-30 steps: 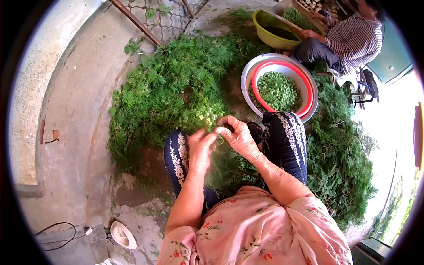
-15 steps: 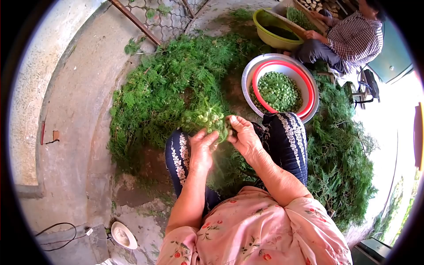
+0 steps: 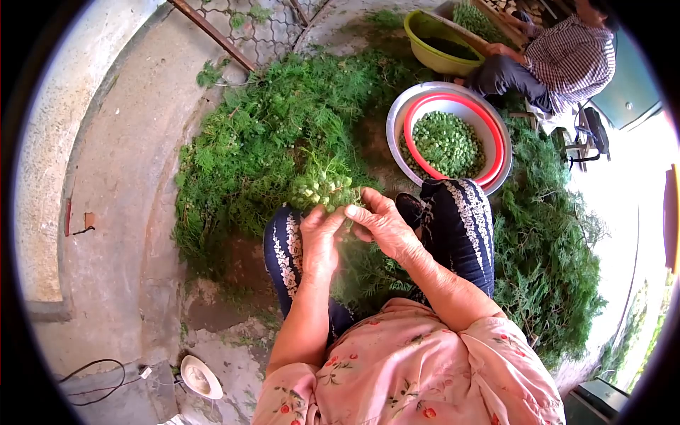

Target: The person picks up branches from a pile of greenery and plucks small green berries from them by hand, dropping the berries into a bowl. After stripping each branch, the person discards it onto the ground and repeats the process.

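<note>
My left hand [image 3: 320,237] grips the stalks of a green sprig [image 3: 324,185] with pale round pods, held above my knees. My right hand [image 3: 383,223] meets it at the sprig's base, thumb and fingers pinched on the same plant. Beyond my hands lies a big heap of feathery green plants [image 3: 276,134] on the concrete floor. A red-rimmed bowl [image 3: 496,138] with picked green pods sits inside a metal basin, just past my right knee.
Another heap of greens [image 3: 545,248] lies to the right. A second person in a checked shirt [image 3: 567,60] sits at the top right by a yellow-green basin [image 3: 418,32]. A small white dish [image 3: 200,377] and a cable lie at the lower left.
My right hand has slid back toward my left hand onto the sprig's base, and the sprig has tipped a little to the left. The far person's hands shifted slightly.
</note>
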`<state>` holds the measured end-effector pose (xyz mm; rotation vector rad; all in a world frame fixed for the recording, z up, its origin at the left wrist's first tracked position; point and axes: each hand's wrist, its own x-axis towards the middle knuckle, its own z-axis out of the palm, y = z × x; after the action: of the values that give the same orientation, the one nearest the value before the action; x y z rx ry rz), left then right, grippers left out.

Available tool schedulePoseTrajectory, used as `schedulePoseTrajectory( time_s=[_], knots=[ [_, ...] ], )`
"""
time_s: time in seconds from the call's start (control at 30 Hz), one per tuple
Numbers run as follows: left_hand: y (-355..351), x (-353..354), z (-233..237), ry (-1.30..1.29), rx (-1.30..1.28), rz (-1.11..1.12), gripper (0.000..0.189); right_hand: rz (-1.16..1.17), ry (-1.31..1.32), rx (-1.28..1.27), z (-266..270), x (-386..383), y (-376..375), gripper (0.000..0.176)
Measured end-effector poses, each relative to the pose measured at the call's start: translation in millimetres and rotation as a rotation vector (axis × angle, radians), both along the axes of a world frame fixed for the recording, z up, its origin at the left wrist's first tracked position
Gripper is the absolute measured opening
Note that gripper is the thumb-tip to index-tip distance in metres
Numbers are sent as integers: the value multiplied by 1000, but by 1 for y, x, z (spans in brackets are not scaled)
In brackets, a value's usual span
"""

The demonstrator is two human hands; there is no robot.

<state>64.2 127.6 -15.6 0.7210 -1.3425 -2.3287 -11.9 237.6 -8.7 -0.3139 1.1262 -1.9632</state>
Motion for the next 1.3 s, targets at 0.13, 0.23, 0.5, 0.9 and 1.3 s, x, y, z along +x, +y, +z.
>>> schedulePoseTrajectory(
  time_s=[0.13,0.23,0.5,0.9,1.3],
  knots=[
    [3,-2,6,5,16,-3,11,-17,87,84,-3,-1,-1,20],
    [4,-2,12,-7,21,-39,11,-53,62,145,-6,-1,-1,14],
    [-9,-3,-7,-2,272,-19,14,-31,-518,-134,-16,-4,-3,8],
    [1,-6,3,68,126,46,9,7,-61,122,-4,-5,-2,20],
    [1,-9,-11,23,32,58,7,101,265,417,3,-11,-1,23]
  ],
)
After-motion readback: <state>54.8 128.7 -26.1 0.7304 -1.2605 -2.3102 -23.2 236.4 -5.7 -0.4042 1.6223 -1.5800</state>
